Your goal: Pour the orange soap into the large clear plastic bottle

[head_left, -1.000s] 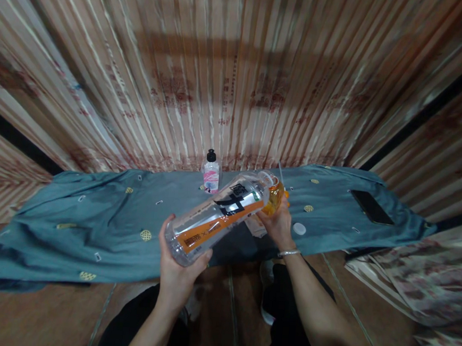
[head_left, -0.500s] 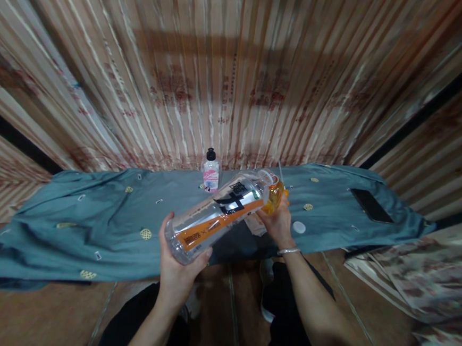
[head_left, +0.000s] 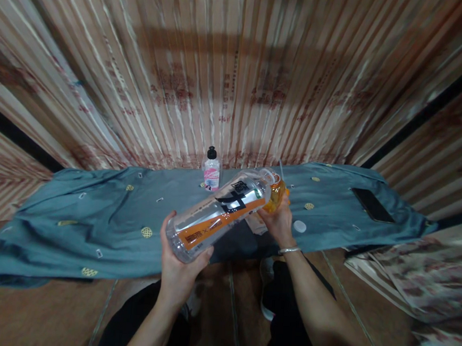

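Note:
My left hand (head_left: 181,273) is wrapped round the base of a large clear plastic bottle (head_left: 215,214) with an orange, silver and black label. The bottle tilts, its neck up and to the right. My right hand (head_left: 278,219) grips a small amber, see-through container (head_left: 275,195), and the bottle's mouth meets its opening. A thin pale stick (head_left: 281,169) stands up from the container's far side. I cannot tell how much liquid either one holds. Beside my right hand lies a round white cap (head_left: 300,226).
A small clear bottle with black cap and pink label (head_left: 211,169) stands behind the large bottle. A dark phone (head_left: 371,205) lies at the right on the teal cloth (head_left: 119,217). A pale packet (head_left: 256,224) lies under my hands. Striped curtains (head_left: 230,77) hang behind.
Almost nothing differs. Both hands keep their holds, and the large bottle stays tilted against the amber container. The whole view has shifted very slightly.

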Available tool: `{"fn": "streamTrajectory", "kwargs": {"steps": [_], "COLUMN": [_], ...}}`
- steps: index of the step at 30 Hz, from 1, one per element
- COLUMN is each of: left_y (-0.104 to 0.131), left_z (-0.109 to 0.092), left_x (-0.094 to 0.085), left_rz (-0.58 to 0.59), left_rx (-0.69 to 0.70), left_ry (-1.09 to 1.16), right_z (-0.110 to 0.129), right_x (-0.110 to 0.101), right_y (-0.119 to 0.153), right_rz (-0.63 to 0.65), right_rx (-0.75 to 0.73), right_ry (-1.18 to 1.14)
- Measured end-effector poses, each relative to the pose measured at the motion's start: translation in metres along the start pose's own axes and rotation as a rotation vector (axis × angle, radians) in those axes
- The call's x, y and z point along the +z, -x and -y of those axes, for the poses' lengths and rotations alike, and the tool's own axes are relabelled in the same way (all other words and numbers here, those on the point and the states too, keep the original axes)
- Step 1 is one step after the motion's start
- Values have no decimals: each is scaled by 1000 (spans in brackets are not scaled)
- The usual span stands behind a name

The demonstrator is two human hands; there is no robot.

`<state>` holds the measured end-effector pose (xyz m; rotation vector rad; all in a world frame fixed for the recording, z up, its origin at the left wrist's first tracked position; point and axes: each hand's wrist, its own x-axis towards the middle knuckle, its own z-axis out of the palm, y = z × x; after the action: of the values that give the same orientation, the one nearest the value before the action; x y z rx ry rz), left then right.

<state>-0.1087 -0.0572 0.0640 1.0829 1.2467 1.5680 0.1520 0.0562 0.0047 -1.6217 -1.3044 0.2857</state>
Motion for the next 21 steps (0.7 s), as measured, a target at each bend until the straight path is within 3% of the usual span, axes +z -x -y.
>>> {"fn": "streamTrajectory", "kwargs": {"steps": [21], "left_y": [1], "left_z": [-2], "left_x": [0], "left_rz": [5], "left_rx": [7], "left_ry": [-17], "right_z": [-7], "right_x": [2], "right_y": [-1], "right_rz": [-3], "right_rx": [12], "right_ry": [55]}}
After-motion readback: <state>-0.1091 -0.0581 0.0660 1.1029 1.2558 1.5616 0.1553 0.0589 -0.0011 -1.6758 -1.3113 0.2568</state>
